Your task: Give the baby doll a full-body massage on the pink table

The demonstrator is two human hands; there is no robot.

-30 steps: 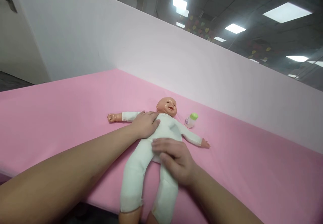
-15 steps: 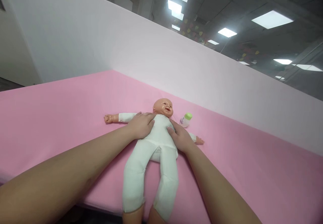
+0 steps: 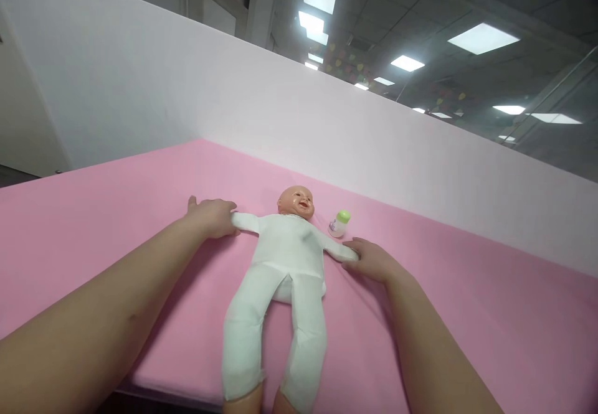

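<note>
A baby doll [image 3: 290,244] with a white cloth body lies on its back on the pink padded surface [image 3: 140,177], its arms spread and its bare head at the far end. My left hand [image 3: 212,218] is closed round the doll's arm on the left and hides that doll hand. On the other side, my right hand [image 3: 371,259] grips the end of the doll's right-side arm, thumb below and fingers above. A small bottle [image 3: 339,223] with a green cap stands close to the doll's shoulder, just beyond my right hand.
A white wall or partition [image 3: 261,109] runs along the back and left of the pink surface. The surface's near edge [image 3: 172,389] shows at the bottom left. Lit ceiling panels [image 3: 483,38] hang beyond the partition.
Both hands have slid outward from the doll's chest along its arms, the left hand to the left and the right hand to the right. The view has shifted slightly.
</note>
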